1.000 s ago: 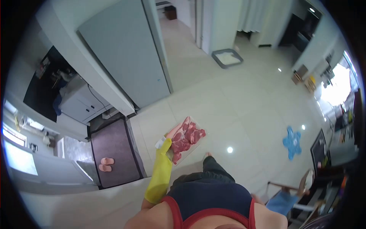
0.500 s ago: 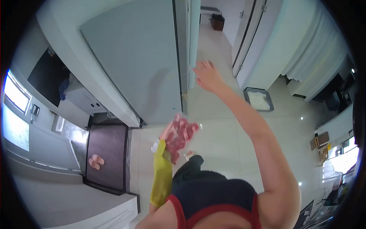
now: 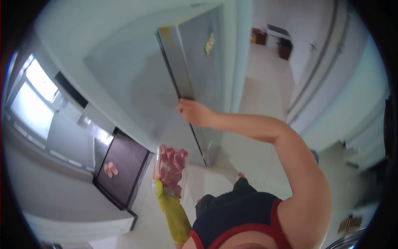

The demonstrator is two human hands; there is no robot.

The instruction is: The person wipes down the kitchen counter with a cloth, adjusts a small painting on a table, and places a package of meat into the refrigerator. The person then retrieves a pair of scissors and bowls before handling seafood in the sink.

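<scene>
A clear package of red meat (image 3: 171,168) rests on my left hand (image 3: 159,186), which wears a yellow glove and grips the package's lower left edge. Most of those fingers are hidden under it. My bare right hand (image 3: 193,112) is at the edge of the grey refrigerator door (image 3: 182,62), its fingers curled round that edge. The refrigerator front (image 3: 211,74), with a gold ornament (image 3: 209,45) high on it, faces right. The meat is below and left of my right hand, near the refrigerator's lower side.
Pink slippers (image 3: 111,169) lie on a dark mat (image 3: 124,159) at the left. A low white wall (image 3: 74,222) runs along the lower left. A doorway with a white door (image 3: 311,45) stands at the upper right. My feet are on the tiled floor (image 3: 261,170).
My right hand came into view, reached out with fingers spread, then moved left and closed on the door edge. The view has turned and come closer to the refrigerator. The meat stays in my left hand.
</scene>
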